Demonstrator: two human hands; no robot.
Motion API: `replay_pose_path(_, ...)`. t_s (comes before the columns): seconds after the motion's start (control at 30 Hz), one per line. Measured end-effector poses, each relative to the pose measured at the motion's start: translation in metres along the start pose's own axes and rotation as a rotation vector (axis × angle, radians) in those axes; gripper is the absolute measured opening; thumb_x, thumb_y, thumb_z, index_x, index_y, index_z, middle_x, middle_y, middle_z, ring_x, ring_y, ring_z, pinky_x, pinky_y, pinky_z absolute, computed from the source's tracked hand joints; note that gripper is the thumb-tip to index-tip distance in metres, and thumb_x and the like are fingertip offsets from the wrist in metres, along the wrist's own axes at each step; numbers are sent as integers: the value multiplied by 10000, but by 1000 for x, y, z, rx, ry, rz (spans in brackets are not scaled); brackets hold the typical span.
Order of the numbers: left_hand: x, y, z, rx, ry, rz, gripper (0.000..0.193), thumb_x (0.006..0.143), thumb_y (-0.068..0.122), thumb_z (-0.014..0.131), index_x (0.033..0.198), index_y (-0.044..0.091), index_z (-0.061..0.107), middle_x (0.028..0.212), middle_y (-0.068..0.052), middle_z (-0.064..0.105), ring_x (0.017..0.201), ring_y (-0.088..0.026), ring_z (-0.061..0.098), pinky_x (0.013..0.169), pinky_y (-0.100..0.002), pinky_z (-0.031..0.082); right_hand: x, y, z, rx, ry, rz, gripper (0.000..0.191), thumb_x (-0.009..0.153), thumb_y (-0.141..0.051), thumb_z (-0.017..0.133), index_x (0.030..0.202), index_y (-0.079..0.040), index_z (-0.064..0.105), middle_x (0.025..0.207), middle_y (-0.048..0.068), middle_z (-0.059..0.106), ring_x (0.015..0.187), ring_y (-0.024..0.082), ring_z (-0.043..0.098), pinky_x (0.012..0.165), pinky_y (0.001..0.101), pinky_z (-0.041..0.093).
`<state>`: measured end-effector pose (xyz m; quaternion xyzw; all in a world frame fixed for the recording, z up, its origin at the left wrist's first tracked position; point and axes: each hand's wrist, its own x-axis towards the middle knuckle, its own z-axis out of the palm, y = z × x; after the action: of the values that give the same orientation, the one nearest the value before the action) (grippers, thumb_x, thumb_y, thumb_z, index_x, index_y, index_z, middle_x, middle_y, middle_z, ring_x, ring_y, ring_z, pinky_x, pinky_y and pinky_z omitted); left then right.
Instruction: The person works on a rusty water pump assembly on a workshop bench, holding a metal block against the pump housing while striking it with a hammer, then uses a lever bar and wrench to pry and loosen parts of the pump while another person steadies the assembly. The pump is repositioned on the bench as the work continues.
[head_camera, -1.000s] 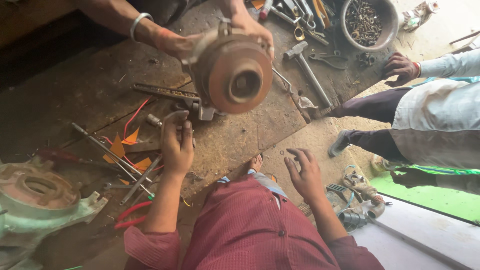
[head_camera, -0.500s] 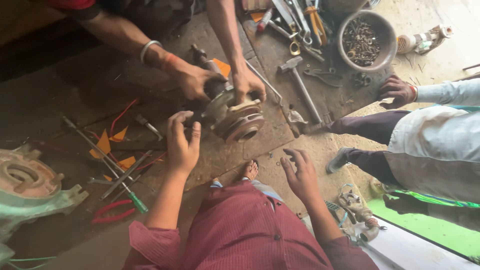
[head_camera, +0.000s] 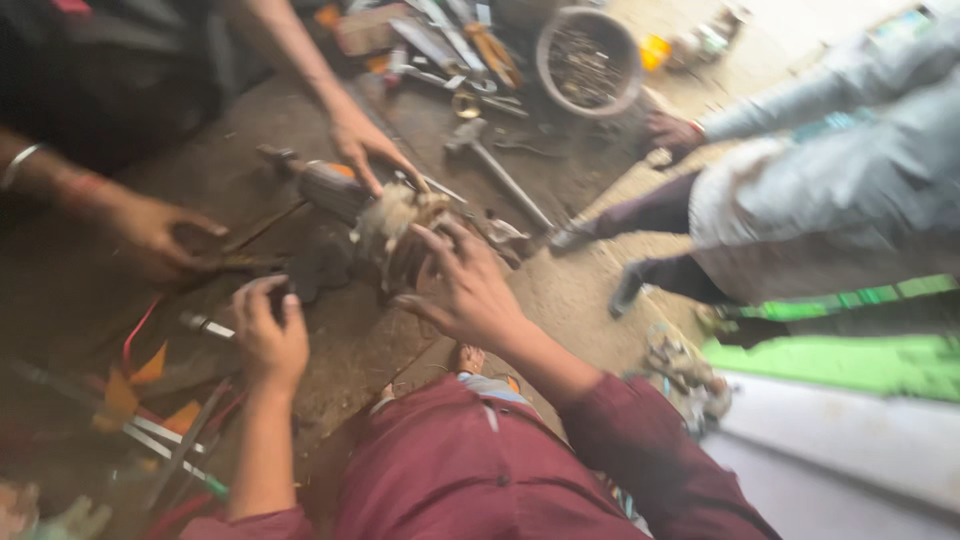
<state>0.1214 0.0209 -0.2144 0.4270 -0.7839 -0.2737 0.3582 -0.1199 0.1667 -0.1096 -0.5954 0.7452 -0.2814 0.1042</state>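
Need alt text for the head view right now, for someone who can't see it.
Blurred view down at a dirty workshop floor: the wearer's right hand spreads over a round metal rotor part, while the left hand is curled beside it. A co-worker's hand also grips the part; a hammer lies beyond.

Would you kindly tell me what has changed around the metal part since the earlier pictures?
The co-worker lowered the round metal part from upright in the air onto its side on the floor. The right hand moved from the knee onto it. The left hand stays low beside it; bowl and hammer are unmoved.
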Motion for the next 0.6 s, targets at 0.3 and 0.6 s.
replay_pose_path(0.3,35,-38,-48,-92,-243,156,306,992,179,680,1259,51,604,1271,-166,616,1223,-390,559,1055,-495,446,22,-68,99,-389,95,191,1000,724,-575,813,1560,-315,330,1633,260,141,1442,664,113,1156,701,277)
replay_pose_path(0.6,113,10,-24,-182,-258,487,424,1031,327,666,1336,51,563,1428,-222,513,1370,-424,455,1149,-520,349,21,-53,111,-207,211,236,1089,769,-496,830,1614,-176,225,1625,216,233,1496,438,302,1202,533,337)
